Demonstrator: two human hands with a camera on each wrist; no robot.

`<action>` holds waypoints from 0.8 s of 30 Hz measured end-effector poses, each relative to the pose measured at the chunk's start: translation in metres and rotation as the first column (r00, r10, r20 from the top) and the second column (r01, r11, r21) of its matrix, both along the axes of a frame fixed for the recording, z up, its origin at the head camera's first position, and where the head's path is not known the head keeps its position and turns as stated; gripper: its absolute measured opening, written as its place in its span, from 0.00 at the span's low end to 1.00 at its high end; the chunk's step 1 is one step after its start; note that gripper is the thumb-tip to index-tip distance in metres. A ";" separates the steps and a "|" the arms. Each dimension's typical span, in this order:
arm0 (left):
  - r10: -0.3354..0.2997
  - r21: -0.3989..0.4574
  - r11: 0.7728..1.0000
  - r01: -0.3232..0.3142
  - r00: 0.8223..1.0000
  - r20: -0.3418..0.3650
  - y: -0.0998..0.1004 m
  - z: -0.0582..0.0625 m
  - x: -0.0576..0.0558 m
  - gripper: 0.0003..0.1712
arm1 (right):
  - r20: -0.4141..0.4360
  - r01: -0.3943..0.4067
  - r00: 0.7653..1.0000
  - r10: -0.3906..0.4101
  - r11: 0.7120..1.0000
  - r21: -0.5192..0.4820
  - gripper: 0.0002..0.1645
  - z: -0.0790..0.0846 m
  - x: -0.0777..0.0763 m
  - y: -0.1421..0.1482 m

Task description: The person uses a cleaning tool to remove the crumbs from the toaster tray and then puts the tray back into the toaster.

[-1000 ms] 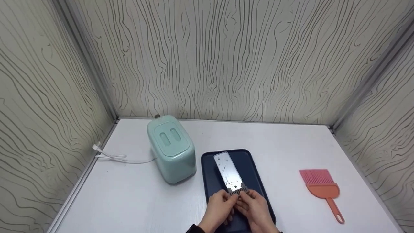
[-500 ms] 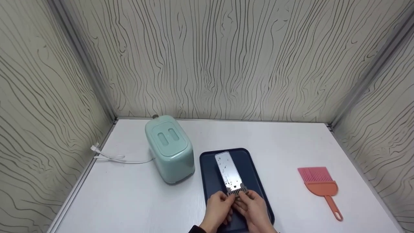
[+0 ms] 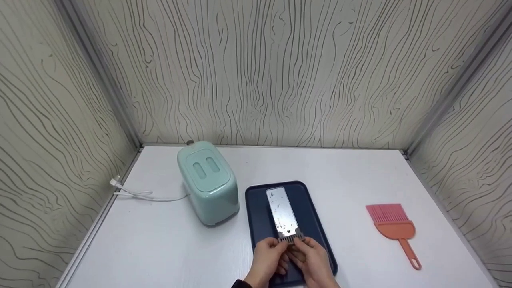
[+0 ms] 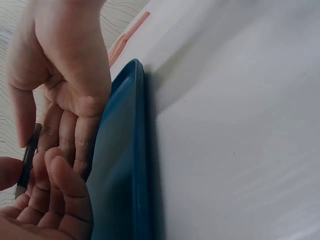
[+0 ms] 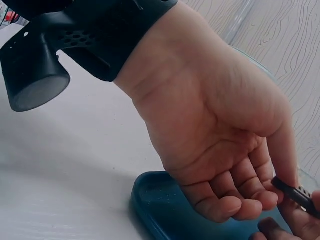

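My left hand (image 3: 267,258) and right hand (image 3: 314,260) pinch the grey slotted end of a long silver toaster crumb tray (image 3: 282,210), thumbs on top. Dark specks lie scattered on its shiny face. It points away from me above a navy rectangular tray (image 3: 259,224); whether its far end touches that tray I cannot tell. In the left wrist view the dark edge of the crumb tray (image 4: 30,155) runs between both hands' thumbs and fingers. The right wrist view has the slotted end (image 5: 297,196) between thumb and fingers at lower right.
A mint-green toaster (image 3: 210,180) stands left of the navy tray, its white cord (image 3: 160,199) trailing to a plug near the left wall. On the right lies an orange hand brush (image 3: 396,231) with pink bristles. Patterned walls (image 3: 256,72) enclose the white table (image 3: 180,248).
The crumb tray has swung slightly and lies a little straighter. Both hands keep their pinch on its slotted end. The head view has shifted slightly.
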State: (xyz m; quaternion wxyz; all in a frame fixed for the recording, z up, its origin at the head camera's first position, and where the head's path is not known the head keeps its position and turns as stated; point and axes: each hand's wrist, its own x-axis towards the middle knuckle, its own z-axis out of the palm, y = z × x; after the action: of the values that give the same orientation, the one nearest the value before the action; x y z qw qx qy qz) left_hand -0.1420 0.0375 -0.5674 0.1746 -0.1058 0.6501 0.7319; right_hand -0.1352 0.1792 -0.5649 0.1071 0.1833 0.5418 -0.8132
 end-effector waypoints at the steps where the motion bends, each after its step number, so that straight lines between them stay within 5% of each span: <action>1: 0.002 0.012 1.000 -0.002 1.000 0.001 -0.001 0.000 0.000 0.11 | 0.003 -0.007 1.000 0.007 1.000 0.004 0.11 0.000 0.000 0.000; 10: 0.011 0.101 0.995 -0.012 1.000 0.014 -0.011 0.002 0.000 0.09 | -0.010 -0.074 0.997 0.074 0.995 0.063 0.28 -0.004 0.003 0.004; 18: 0.030 0.106 0.994 -0.029 1.000 -0.007 -0.014 0.001 0.000 0.07 | -0.008 -0.023 1.000 0.025 0.989 0.148 0.23 -0.007 0.003 0.003; 24: 0.076 0.123 0.990 -0.072 0.997 -0.022 -0.015 0.000 -0.003 0.08 | -0.008 -0.077 0.997 0.079 0.986 0.150 0.21 -0.006 0.007 0.001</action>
State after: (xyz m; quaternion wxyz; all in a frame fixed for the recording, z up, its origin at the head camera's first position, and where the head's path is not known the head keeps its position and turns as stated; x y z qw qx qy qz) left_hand -0.1449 0.0229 -0.5677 0.1449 -0.1094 0.6019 0.7777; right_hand -0.1287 0.1805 -0.5712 0.1211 0.1638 0.6088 -0.7668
